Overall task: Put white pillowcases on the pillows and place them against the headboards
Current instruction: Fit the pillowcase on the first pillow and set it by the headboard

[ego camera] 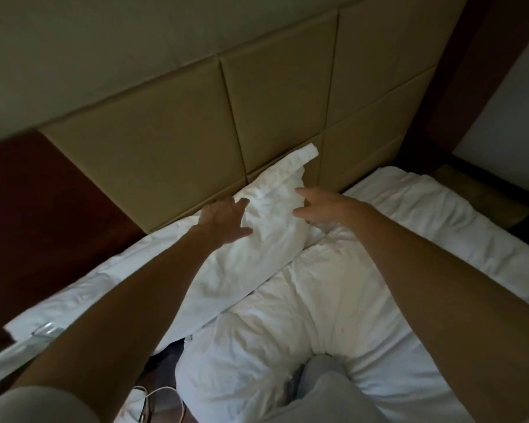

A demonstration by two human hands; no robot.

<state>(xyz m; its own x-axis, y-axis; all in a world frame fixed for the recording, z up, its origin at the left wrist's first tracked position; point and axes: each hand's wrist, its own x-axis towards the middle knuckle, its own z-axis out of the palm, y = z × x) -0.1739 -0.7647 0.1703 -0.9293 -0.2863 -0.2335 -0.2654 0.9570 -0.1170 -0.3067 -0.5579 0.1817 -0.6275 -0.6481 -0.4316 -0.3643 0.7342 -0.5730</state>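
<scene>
White bedding fills the foreground, where a knee in grey trousers presses into a crumpled duvet on the bed. The person leans forward with both bare arms stretched toward the wall.

Beyond the duvet, the left hand lies with fingers spread on the left flank of a white-cased pillow, touching it but gripping nothing. The right hand hangs just beside the pillow's right edge, fingers loose and holding nothing. Whether its fingertips meet the cloth cannot be told.

The pillow sits between the two hands. Its long axis runs on a slant from the near left up to the far right, where a limp corner of the case rises against the beige padded headboard. The pillow's far side appears to lean on the panels, but askew rather than square to them.

The case looks to be on already, so what likely remains is to straighten the pillow along the headboard. For that, the left hand is better placed to steer the low near end. The right hand lies closer to the raised far corner. A dark red-brown wood panel adjoins the headboard on the left.
</scene>
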